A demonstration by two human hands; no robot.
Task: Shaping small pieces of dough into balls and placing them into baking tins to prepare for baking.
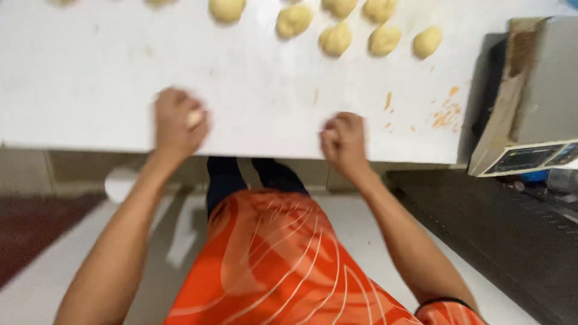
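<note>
Head view looks straight down on a white worktable (90, 72), whose near edge runs left to right across the middle of the frame. Both hands rest on the table close to that edge, well apart from each other.

The left hand (177, 120) is cupped, palm down, over a small piece of pale dough (194, 118); only a sliver of it shows under the fingers at the hand's right side, so its shape and long axis cannot be told. The fingers curl around it, grasping it against the tabletop. The hand is blurred.

The right hand (343, 139) is curled into a loose fist just inside the table's near edge. A pale spot shows at its far-left knuckles, but whether that is dough inside the hand cannot be told.

Along the far edge of the table lies a row of dough balls (335, 38), roundish, yellow-cream, set near one another but mostly apart; those on the right sit slightly nearer than the rest. Their outlines are only a little longer than wide, with no clear common direction.

Orange smears (447, 113) mark the table to the right of the right hand. Further right, just beside the table's right end, stands a weighing scale (530, 102), its display panel turned toward the near side.

Below the table edge show the person's orange patterned garment (271, 259) and a pale floor (36, 289).
</note>
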